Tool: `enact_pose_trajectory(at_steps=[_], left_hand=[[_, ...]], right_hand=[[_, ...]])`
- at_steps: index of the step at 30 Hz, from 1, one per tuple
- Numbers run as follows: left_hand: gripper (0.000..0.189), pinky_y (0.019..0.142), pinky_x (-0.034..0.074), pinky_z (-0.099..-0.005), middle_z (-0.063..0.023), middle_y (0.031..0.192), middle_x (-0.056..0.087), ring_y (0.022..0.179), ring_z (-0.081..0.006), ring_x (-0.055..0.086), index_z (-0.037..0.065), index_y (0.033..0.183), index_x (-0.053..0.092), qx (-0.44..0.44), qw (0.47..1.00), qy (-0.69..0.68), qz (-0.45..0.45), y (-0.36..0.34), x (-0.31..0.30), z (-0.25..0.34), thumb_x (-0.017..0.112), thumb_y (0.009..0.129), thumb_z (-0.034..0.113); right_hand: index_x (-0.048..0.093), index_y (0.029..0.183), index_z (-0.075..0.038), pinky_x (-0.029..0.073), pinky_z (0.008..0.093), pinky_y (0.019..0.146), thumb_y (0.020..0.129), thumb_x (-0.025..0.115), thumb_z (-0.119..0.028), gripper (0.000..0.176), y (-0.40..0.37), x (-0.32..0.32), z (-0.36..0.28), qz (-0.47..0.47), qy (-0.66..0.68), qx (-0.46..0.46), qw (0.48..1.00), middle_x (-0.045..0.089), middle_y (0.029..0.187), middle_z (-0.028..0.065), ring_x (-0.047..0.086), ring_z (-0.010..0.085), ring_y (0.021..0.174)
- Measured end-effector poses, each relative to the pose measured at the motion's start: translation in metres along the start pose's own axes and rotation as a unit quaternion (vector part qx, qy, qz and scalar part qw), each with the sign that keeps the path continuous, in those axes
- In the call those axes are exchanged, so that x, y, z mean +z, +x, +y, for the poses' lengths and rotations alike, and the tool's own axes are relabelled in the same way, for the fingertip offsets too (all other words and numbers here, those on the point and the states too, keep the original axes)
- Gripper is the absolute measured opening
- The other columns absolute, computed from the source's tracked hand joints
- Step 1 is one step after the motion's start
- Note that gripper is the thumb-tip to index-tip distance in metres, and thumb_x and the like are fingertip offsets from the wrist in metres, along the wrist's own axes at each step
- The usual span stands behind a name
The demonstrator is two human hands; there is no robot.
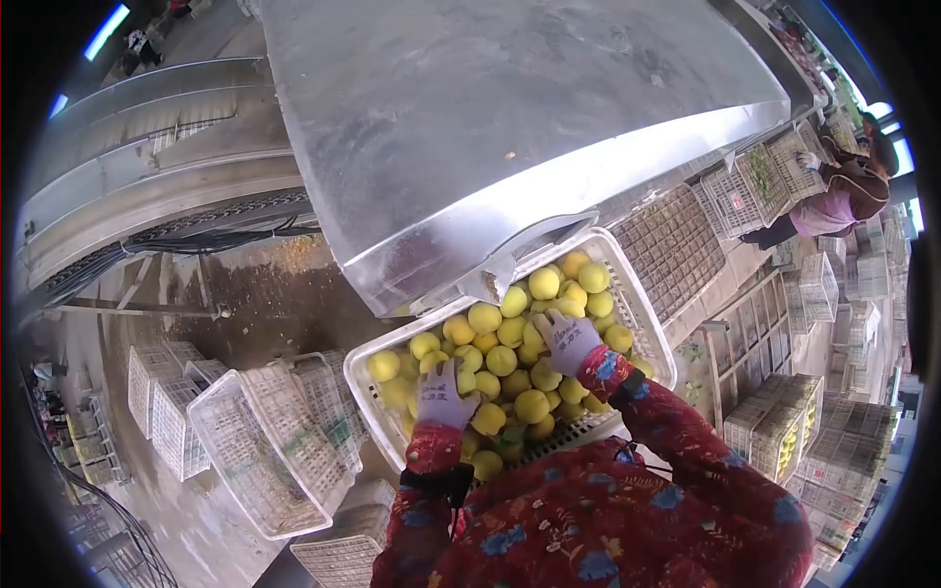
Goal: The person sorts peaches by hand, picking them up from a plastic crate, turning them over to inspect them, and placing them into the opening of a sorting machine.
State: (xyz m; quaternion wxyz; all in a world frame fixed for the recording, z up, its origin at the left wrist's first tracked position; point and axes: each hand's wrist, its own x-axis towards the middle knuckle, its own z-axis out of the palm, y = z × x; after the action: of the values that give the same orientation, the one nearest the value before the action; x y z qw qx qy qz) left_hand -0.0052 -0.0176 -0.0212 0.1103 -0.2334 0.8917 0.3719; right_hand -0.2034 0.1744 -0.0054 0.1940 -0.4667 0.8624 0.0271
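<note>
A white plastic crate (644,297) full of yellow-green round fruits (502,361) stands below the edge of a metal machine (470,118). My left hand (447,397), in a pale glove with dark writing, lies on the fruits at the crate's left side, its fingertips curled down among them. On the fruits right of the middle rests my right hand (567,343), gloved the same way, with its fingers spread over them. Whether either hand grips a fruit is hard to see. Red flowered sleeves cover both arms.
Empty white crates (260,451) lean together at the lower left. Cables (186,235) and metal rails run at the left. At the upper right a person (848,191) stands by crates (745,196). Stacked crates (774,421) and a metal frame (750,338) are at the right.
</note>
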Motion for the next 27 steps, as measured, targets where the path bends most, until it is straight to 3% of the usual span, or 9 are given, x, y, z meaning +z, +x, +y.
enact_pose_trajectory(at_steps=[2,4,5,8,11,13,20,24,27], left_hand=[[0.058,0.094,0.049,-0.054,-0.0163,0.134,0.053,0.112,-0.0345,0.058,0.009,0.14,0.047,-0.014,0.942,-0.332,0.047,-0.006,-0.001,-0.003,0.068,0.086,0.018],[0.052,0.096,0.052,-0.0513,-0.015,0.13,0.056,0.112,-0.0316,0.06,0.006,0.14,0.046,-0.056,0.719,-0.692,0.025,-0.012,-0.012,0.016,0.064,0.091,0.01],[0.047,0.102,0.051,-0.046,-0.0126,0.13,0.054,0.119,-0.0273,0.057,0.002,0.14,0.043,-0.041,0.659,-0.751,0.015,-0.015,-0.02,0.033,0.056,0.095,0.002],[0.057,0.097,0.052,-0.0536,-0.0129,0.127,0.056,0.119,-0.0319,0.057,0.004,0.135,0.047,-0.007,0.583,-0.812,0.019,-0.013,-0.007,0.039,0.073,0.084,0.01],[0.064,0.101,0.05,-0.0525,-0.0132,0.127,0.056,0.122,-0.032,0.055,0.007,0.135,0.046,0.024,0.497,-0.866,-0.047,-0.027,-0.016,0.042,0.078,0.08,0.011],[0.065,0.101,0.049,-0.0519,-0.0131,0.129,0.056,0.123,-0.0326,0.055,0.008,0.133,0.047,0.052,0.54,-0.838,-0.054,-0.03,-0.014,0.037,0.08,0.077,0.01],[0.068,0.088,0.057,-0.0402,-0.0182,0.147,0.043,0.124,-0.0307,0.053,0.006,0.124,0.049,0.166,0.62,-0.765,-0.043,-0.025,-0.03,0.06,0.082,0.065,0.001],[0.063,0.074,0.06,-0.0347,-0.0215,0.147,0.042,0.121,-0.0324,0.057,0.005,0.122,0.049,0.139,0.673,-0.724,-0.058,-0.022,-0.051,0.061,0.08,0.068,-0.002],[0.066,0.08,0.06,-0.0357,-0.0201,0.142,0.045,0.123,-0.0338,0.056,0.004,0.132,0.045,0.137,0.666,-0.734,0.009,-0.015,-0.051,0.052,0.077,0.074,0.0]], right_hand=[[0.046,0.132,-0.008,0.052,0.0444,0.082,0.071,0.081,-0.032,0.074,-0.011,-0.027,-0.004,0.026,0.229,0.032,0.973,0.063,0.108,0.0158,0.066,0.0333,0.095],[0.046,0.132,-0.007,0.052,0.0431,0.084,0.068,0.083,-0.027,0.076,-0.024,-0.059,-0.014,0.026,0.353,0.027,0.935,0.064,0.109,0.0158,0.065,0.0352,0.097],[0.048,0.129,-0.007,0.051,0.0412,0.09,0.066,0.084,-0.018,0.073,-0.029,-0.072,-0.02,0.046,0.384,-0.014,0.922,0.062,0.116,0.0163,0.063,0.0339,0.106],[0.05,0.126,-0.005,0.051,0.0447,0.086,0.073,0.08,-0.019,0.063,-0.03,-0.091,-0.03,0.146,0.253,-0.226,0.929,0.057,0.122,0.0184,0.059,0.0368,0.108],[0.053,0.126,-0.006,0.046,0.043,0.101,0.074,0.079,-0.008,0.057,-0.038,-0.113,-0.034,0.157,0.425,-0.197,0.869,0.053,0.131,0.0155,0.053,0.0324,0.123],[0.054,0.129,-0.008,0.04,0.0412,0.109,0.073,0.081,-0.008,0.062,-0.039,-0.107,-0.035,0.132,0.566,-0.182,0.793,0.053,0.135,0.0134,0.049,0.0298,0.13],[0.051,0.136,-0.007,0.044,0.043,0.102,0.069,0.086,-0.016,0.076,-0.04,-0.113,-0.054,0.202,0.413,-0.124,0.879,0.055,0.134,0.0141,0.051,0.0335,0.123],[0.053,0.128,-0.003,0.048,0.0428,0.094,0.066,0.087,-0.017,0.072,-0.038,-0.109,-0.06,0.26,0.438,-0.068,0.858,0.058,0.125,0.0165,0.057,0.0355,0.112],[0.053,0.124,-0.003,0.05,0.0422,0.092,0.068,0.085,-0.015,0.066,-0.019,-0.118,-0.065,0.329,0.385,-0.057,0.861,0.058,0.121,0.0176,0.059,0.0365,0.11]])
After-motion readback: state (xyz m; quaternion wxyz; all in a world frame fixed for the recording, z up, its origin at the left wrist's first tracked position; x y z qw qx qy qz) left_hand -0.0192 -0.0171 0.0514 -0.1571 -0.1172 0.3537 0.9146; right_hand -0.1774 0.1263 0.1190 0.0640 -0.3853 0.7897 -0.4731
